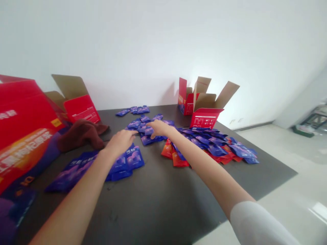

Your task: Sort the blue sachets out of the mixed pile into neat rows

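Observation:
My right hand (160,129) is over a loose group of blue-purple sachets (148,139) in the middle of the table, with thumb and fingers apart and nothing visibly held. At the left edge of that group is my left hand (121,141), fingers stretched toward the right. It holds nothing that I can make out. Below and beside the left forearm lie more blue sachets (134,158), overlapping in rows with print facing up. A larger heap of blue sachets (216,149) spreads to the right, with orange-red sachets (178,160) under its near edge.
A large red carton (22,126) stands close on the left, beside an open red box (83,109) and a brown cloth (84,134). Two red boxes (206,117) with raised flaps stand at the back right. Some sachets (139,110) lie near the wall on the dark table (153,204).

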`<state>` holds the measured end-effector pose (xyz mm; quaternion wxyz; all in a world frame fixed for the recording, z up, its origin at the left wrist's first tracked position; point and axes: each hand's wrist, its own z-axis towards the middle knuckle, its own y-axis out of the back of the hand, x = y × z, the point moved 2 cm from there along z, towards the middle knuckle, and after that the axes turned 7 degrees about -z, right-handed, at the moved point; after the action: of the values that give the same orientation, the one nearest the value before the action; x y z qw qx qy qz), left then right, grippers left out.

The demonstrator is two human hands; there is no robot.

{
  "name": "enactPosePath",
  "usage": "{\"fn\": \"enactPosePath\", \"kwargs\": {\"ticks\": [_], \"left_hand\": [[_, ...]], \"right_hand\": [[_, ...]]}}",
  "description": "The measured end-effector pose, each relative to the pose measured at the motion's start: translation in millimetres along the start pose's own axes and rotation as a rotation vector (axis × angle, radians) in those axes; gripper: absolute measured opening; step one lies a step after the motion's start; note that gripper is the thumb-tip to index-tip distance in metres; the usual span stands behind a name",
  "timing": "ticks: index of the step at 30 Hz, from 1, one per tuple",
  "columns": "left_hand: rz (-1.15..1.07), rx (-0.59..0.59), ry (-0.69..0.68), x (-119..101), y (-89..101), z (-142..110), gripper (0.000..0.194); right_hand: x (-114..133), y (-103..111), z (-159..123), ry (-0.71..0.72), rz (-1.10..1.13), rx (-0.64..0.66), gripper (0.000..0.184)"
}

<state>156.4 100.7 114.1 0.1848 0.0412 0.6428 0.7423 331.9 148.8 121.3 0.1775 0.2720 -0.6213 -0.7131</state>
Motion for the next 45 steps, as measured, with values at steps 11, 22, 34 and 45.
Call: {"fn": "enactPosePath", "kwargs": {"ticks": [11,22,34,45], "left_hand": [[-0.030,0.053,-0.143,-20.4,-33.1,28.2,0.040],[-0.059,-0.393,-0.010,-47.9,43.9,-61.9,0.043],[-0.132,-0.011,-0.072,-97.7,-70.7,-180.9,0.044],[0.147,-0.233,-0.233,-102.9,-71.5,-184.2,0.049]], "right_hand": [[6.8,-43.5,3.4,0.033,-0.075,-0.034,0.027],[55.9,21.1,-115.9,0.152,-0.365,-0.462,0.028],[152.9,-40.7,-226.4,0.394,-0.190,-0.449,0.021],[-23.4,16.2,-79.3,-0.135,0.018,-0.164,0.039]]}}
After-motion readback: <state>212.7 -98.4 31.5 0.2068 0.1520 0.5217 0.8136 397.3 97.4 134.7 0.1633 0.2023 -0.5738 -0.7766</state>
